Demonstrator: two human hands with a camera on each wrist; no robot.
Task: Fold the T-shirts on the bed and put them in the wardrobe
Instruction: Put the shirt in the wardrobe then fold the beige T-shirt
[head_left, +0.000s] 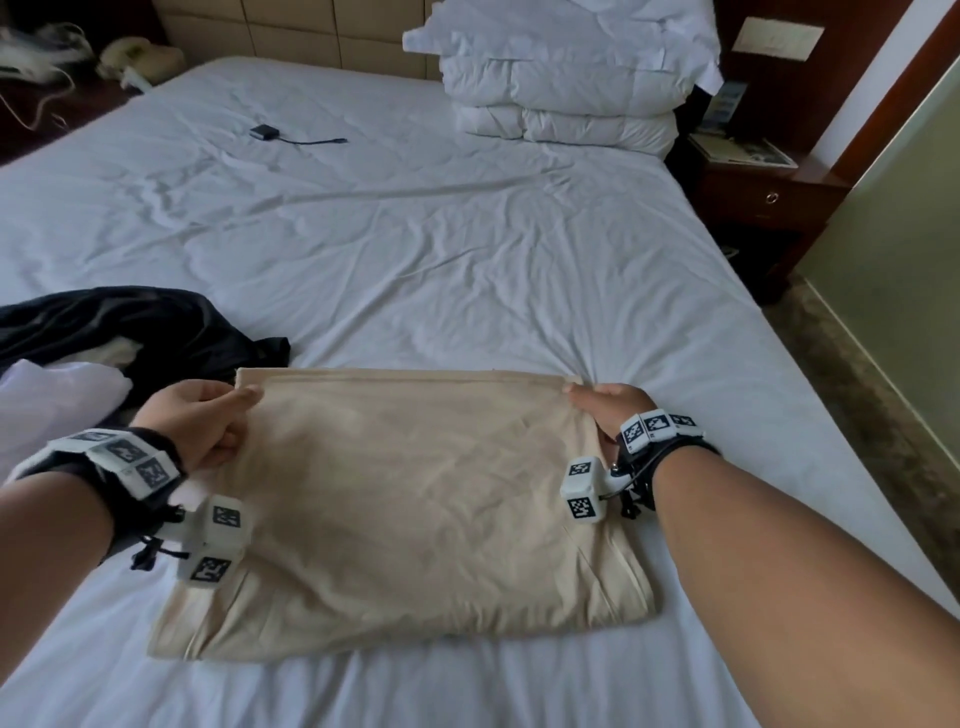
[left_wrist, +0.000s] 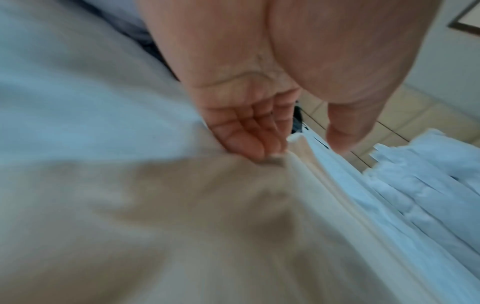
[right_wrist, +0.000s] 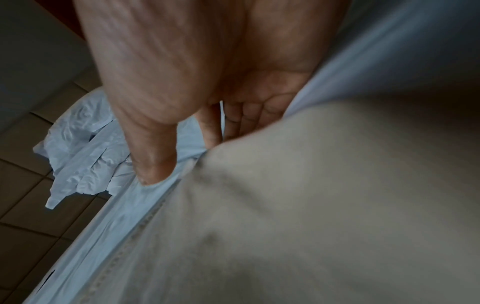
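On the bed (head_left: 467, 249), left hand (head_left: 200, 421) and right hand (head_left: 610, 408) each pinch a far corner of the beige T-shirt (head_left: 415, 509).

Head camera sits high at the foot of the bed (head_left: 467, 249), tilted down and forward toward the headboard (head_left: 291, 31), wide enough to take in both forearms, the beige shirt (head_left: 405, 509) and the stacked duvet (head_left: 566, 88). Left wrist camera rides close under the left hand (left_wrist: 259, 82), looking along the palm to the fingers at the shirt's far edge, blurred. Right wrist camera does likewise under the right hand (right_wrist: 182, 72); all three views share that shirt edge, the sheet and the duvet.
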